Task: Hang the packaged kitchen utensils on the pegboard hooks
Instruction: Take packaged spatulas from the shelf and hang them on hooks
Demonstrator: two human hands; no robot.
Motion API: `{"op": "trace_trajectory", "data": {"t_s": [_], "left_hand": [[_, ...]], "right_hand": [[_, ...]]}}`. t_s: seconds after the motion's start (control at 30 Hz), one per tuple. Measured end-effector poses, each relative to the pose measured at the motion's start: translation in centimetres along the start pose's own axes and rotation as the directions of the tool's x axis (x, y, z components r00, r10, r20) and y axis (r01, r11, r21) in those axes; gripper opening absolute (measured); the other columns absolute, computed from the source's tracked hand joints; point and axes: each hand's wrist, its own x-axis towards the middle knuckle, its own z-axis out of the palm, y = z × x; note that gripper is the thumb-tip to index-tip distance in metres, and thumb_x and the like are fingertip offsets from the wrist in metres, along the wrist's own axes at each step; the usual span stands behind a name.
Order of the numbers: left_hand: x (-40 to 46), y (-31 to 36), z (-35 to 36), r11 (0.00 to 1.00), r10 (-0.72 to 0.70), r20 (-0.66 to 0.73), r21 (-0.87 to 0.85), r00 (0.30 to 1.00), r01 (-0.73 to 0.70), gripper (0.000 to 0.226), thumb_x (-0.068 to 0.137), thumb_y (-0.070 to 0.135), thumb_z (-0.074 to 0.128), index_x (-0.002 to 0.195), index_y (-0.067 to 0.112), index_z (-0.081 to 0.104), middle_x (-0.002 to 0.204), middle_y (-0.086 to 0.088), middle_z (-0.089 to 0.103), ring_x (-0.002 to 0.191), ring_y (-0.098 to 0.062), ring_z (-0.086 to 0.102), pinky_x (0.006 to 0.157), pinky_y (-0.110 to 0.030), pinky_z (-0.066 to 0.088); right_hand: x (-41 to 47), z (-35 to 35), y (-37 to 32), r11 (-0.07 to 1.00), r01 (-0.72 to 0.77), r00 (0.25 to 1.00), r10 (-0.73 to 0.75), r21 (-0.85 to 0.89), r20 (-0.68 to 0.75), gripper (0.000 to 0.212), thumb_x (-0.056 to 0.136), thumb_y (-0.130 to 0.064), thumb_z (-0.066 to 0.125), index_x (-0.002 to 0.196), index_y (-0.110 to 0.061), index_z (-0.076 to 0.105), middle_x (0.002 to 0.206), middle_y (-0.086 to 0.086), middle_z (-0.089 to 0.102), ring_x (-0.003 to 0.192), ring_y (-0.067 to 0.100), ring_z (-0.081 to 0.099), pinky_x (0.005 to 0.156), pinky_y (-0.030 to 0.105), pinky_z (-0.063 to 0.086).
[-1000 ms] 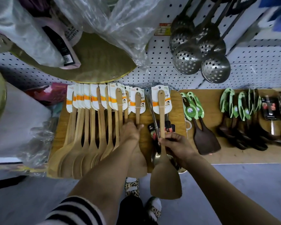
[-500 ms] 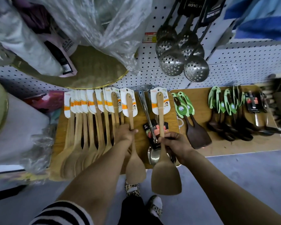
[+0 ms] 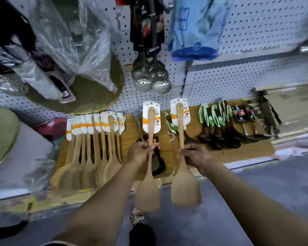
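While both hands grip wooden spatulas — left hand (image 3: 138, 152) one, right hand (image 3: 196, 154) another (upright).

Clear plastic bags (image 3: 69, 41), upper left of frame. Round olive-gold board (image 3: 89, 93) leaning below them. Blue packaged item (image 3: 194, 32), upper right. Torn cardboard box (image 3: 281, 107), right edge. Grey floor (image 3: 267, 189), lower right. Leopard-print shoe (image 3: 138, 218), bottom centre.

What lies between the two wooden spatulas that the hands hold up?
In the head view, green-handled dark utensils on the wooden shelf board show between the left and right spatulas.
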Motion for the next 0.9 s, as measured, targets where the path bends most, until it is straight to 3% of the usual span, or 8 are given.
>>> {"op": "trace_trajectory", "data": {"t_s": [0.1,0.17,0.27,0.4,0.57,0.63,0.77,0.9], "left_hand": [[-3.0,3.2,5.4,0.995,0.088,0.031,-0.04,0.996,-0.086,0.022,0.085,0.019,0.073,0.07,0.006,0.065,0.07,-0.003,0.068,0.061,-0.004,0.067,0.058,-0.019,0.049],[-5.1,6.3,9.7,0.987,0.132,0.072,-0.104,0.989,-0.124,0.022,0.087,0.012,0.071,0.069,0.008,0.059,0.066,-0.001,0.065,0.048,0.007,0.059,0.052,-0.014,0.045],[-7.7,11.2,16.6,0.965,0.223,0.128,-0.172,0.966,-0.2,0.029,0.087,0.009,0.07,0.067,0.015,0.05,0.069,-0.001,0.066,0.052,0.005,0.063,0.055,-0.022,0.049],[-10.5,18.2,25.4,0.943,0.303,0.225,-0.207,0.926,-0.259,0.022,0.088,0.004,0.068,0.074,0.01,0.051,0.08,-0.01,0.066,0.052,0.003,0.065,0.047,-0.015,0.05],[-12.9,27.2,35.7,0.919,0.392,0.314,-0.185,0.865,-0.349,0.014,0.087,0.015,0.072,0.086,0.004,0.063,0.084,-0.007,0.073,0.07,-0.016,0.071,0.077,-0.042,0.059],[-13.0,30.7,40.0,0.895,0.445,0.332,-0.165,0.832,-0.414,0.017,0.085,0.018,0.073,0.085,0.003,0.065,0.085,-0.009,0.074,0.071,-0.02,0.071,0.071,-0.041,0.059],[-13.2,37.9,49.6,0.877,0.48,0.427,-0.248,0.766,-0.412,0.019,0.089,0.004,0.066,0.076,0.01,0.053,0.071,-0.008,0.063,0.044,0.003,0.061,0.042,-0.016,0.05],[-11.9,45.0,60.1,0.851,0.525,0.492,-0.331,0.695,-0.409,0.02,0.09,0.003,0.065,0.075,0.012,0.053,0.063,0.001,0.065,0.051,0.0,0.065,0.044,-0.018,0.052]], "right_hand": [[-2.2,-7.1,-0.3,0.997,0.074,0.997,-0.074,0.003,-0.021,0.021,0.083,0.0,0.075,0.073,-0.009,0.059,0.072,0.01,0.062,0.075,0.026,0.059,0.072,0.04,0.05],[-3.6,-12.8,-0.5,0.993,0.118,0.992,-0.118,0.011,-0.043,0.021,0.083,-0.001,0.075,0.07,-0.01,0.061,0.074,0.011,0.063,0.078,0.027,0.059,0.076,0.043,0.05],[-6.0,-21.4,-0.9,0.981,0.18,0.98,-0.174,0.069,-0.094,0.018,0.087,-0.003,0.073,0.074,-0.01,0.062,0.075,0.007,0.066,0.073,0.022,0.061,0.068,0.037,0.052],[-9.0,-32.3,-1.7,0.946,0.296,0.939,-0.264,0.13,-0.221,0.013,0.092,-0.006,0.067,0.08,-0.007,0.061,0.066,0.005,0.062,0.056,0.017,0.059,0.052,0.028,0.052],[-10.1,-44.4,-2.7,0.88,0.436,0.85,-0.334,0.188,-0.407,0.013,0.096,-0.006,0.062,0.083,-0.006,0.062,0.071,0.01,0.058,0.063,0.023,0.055,0.062,0.035,0.052],[-9.9,-49.1,-3.2,0.838,0.504,0.799,-0.358,0.212,-0.484,0.008,0.096,0.0,0.059,0.094,-0.007,0.063,0.077,0.011,0.061,0.068,0.022,0.058,0.06,0.032,0.054],[-8.6,-58.9,-5.2,0.777,0.594,0.709,-0.385,0.208,-0.59,0.029,0.09,0.007,0.062,0.111,-0.013,0.065,0.083,0.012,0.065,0.069,0.019,0.064,0.058,0.028,0.051],[-6.6,-69.7,-8.3,0.766,0.62,0.638,-0.368,0.168,-0.676,0.032,0.089,0.007,0.063,0.107,-0.019,0.066,0.084,0.01,0.068,0.07,0.019,0.066,0.061,0.031,0.053]]}}
